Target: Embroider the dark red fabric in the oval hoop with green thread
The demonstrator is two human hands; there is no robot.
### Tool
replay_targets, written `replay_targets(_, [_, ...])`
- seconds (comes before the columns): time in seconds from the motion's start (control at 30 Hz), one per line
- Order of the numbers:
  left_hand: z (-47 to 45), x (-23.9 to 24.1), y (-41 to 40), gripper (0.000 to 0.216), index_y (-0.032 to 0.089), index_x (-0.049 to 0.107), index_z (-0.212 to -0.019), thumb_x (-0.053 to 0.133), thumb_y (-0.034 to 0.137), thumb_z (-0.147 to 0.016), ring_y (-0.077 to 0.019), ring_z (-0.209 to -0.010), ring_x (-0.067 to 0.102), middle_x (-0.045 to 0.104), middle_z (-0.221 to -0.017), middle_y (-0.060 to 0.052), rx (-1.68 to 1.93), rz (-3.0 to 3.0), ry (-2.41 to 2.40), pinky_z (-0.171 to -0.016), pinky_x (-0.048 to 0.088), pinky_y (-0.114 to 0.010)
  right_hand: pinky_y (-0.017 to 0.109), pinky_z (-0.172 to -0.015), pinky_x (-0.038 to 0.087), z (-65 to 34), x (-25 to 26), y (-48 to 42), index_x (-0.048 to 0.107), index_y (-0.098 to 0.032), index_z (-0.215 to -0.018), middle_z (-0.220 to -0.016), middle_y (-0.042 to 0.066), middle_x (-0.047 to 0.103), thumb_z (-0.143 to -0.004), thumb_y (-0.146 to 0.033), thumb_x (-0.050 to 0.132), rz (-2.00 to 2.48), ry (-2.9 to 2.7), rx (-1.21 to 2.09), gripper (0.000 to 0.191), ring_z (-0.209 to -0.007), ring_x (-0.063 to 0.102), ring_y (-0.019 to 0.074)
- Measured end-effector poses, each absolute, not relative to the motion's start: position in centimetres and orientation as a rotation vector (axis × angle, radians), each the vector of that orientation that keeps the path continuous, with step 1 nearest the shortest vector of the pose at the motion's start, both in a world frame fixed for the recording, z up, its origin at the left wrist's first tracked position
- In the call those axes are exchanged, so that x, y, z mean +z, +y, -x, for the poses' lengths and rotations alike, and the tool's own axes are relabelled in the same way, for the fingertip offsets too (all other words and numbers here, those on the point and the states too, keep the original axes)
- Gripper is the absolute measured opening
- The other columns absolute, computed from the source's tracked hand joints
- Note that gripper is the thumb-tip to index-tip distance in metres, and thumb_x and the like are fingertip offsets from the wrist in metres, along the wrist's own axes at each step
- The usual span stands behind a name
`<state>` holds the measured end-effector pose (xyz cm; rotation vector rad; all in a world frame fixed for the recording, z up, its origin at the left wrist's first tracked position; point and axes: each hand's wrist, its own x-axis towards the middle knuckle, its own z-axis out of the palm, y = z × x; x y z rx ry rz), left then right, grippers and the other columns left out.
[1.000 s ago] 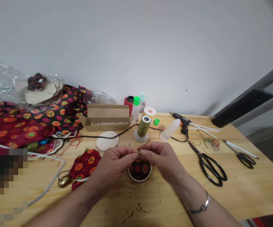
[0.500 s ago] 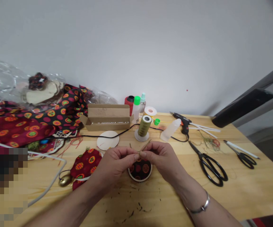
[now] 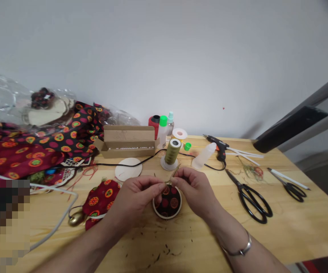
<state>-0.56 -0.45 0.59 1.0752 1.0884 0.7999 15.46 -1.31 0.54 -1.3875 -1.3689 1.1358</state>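
Observation:
Both hands meet over a round piece covered in dark patterned fabric (image 3: 168,204) with a pale rim, which lies on the table. My left hand (image 3: 141,195) pinches one part of a thin olive cord (image 3: 168,182) between thumb and forefinger. Close beside it, my right hand (image 3: 194,191) is closed on the same cord, with a short end standing up from its fingertips. A spool of olive thread (image 3: 172,152) stands just beyond my hands. To the left lies a red patterned fabric piece (image 3: 100,199) with a brass bell (image 3: 77,218).
At right lie large black-handled scissors (image 3: 253,201), smaller scissors (image 3: 293,190) and a glue gun (image 3: 217,144). A squeeze bottle (image 3: 203,156) leans behind my right hand. An open cardboard box (image 3: 128,148), a white disc (image 3: 128,169), a black cable and heaped fabric (image 3: 19,153) occupy the left.
My fingertips have drawn slightly apart, the right hand shifting a little to the right, so more cord shows between them. The round piece stays in place.

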Motion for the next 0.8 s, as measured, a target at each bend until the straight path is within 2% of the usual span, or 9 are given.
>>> replay_targets(0.1, [0.6, 0.6, -0.2, 0.01, 0.018, 0.071, -0.067, 0.069, 0.028, -0.065, -0.0102, -0.061, 0.055, 0.066, -0.073, 0.0, 0.909, -1.093, 1.148, -0.056, 0.043, -0.019, 0.023, -0.056, 0.039, -15.7, 0.5, -1.1, 0.056, -0.016, -0.062, -0.058, -0.002, 0.053, -0.072, -0.021, 0.056, 1.412, -1.376, 1.093, 0.012, -0.056, 0.047, 0.011])
replay_targets(0.17, [0.7, 0.5, -0.1, 0.009, 0.018, 0.071, -0.063, 0.069, 0.027, -0.063, -0.0126, -0.072, 0.057, 0.064, -0.083, -0.002, 1.003, -1.166, 1.179, -0.062, 0.045, -0.02, 0.023, -0.056, 0.039, -15.8, 0.5, -1.1, 0.056, -0.016, -0.062, -0.057, -0.002, 0.054, -0.072, -0.021, 0.056, 1.435, -1.382, 1.065, 0.012, -0.056, 0.047, 0.011])
replay_targets(0.27, [0.7, 0.4, -0.2, 0.007, 0.018, 0.069, -0.061, 0.066, 0.023, -0.066, -0.0136, -0.075, 0.056, 0.061, -0.076, -0.001, 1.108, -1.366, 1.205, -0.067, 0.044, -0.02, 0.022, -0.054, 0.039, -15.7, 0.6, -1.1, 0.056, -0.016, -0.06, -0.056, -0.002, 0.055, -0.072, -0.02, 0.055, 1.458, -1.37, 1.036, 0.013, -0.054, 0.048, 0.0105])
replay_targets(0.47, [0.6, 0.1, -1.7, 0.012, 0.021, 0.07, -0.077, 0.058, 0.02, -0.076, -0.0137, -0.061, 0.058, 0.066, -0.067, -0.001, 1.009, -1.767, 1.125, -0.058, 0.043, -0.022, 0.02, -0.046, 0.034, -15.6, 0.7, -0.7, 0.057, -0.016, -0.057, -0.051, -0.003, 0.054, -0.07, -0.021, 0.056, 1.488, -1.222, 1.1, 0.014, -0.046, 0.043, 0.0081])
replay_targets(0.6, [0.4, -0.7, -2.2, 0.017, 0.024, 0.07, -0.084, 0.054, 0.019, -0.079, -0.0119, -0.052, 0.055, 0.063, -0.058, 0.0, 0.925, -2.081, 1.033, -0.052, 0.037, -0.022, 0.019, -0.04, 0.027, -15.5, 0.8, -0.7, 0.056, -0.016, -0.056, -0.045, -0.004, 0.051, -0.068, -0.023, 0.059, 1.415, -1.072, 1.271, 0.015, -0.039, 0.035, 0.0056])
replay_targets(0.73, [0.4, -1.5, -1.9, 0.021, 0.023, 0.069, -0.086, 0.049, 0.019, -0.082, -0.0127, -0.053, 0.055, 0.064, -0.06, -0.003, 0.817, -2.275, 0.983, -0.05, 0.033, -0.023, 0.018, -0.037, 0.022, -15.0, 1.1, -1.1, 0.052, -0.015, -0.058, -0.05, -0.001, 0.059, -0.066, -0.027, 0.062, 1.26, -0.92, 1.467, 0.018, -0.036, 0.032, 0.0036])
replay_targets(0.8, [0.4, -1.7, -1.7, 0.023, 0.021, 0.067, -0.088, 0.044, 0.019, -0.085, -0.0128, -0.054, 0.055, 0.063, -0.061, -0.003, 0.732, -2.317, 0.987, -0.051, 0.034, -0.023, 0.017, -0.036, 0.021, -14.9, 1.2, -1.4, 0.049, -0.015, -0.059, -0.05, -0.002, 0.058, -0.065, -0.029, 0.064, 1.192, -0.872, 1.523, 0.021, -0.036, 0.033, 0.0029])
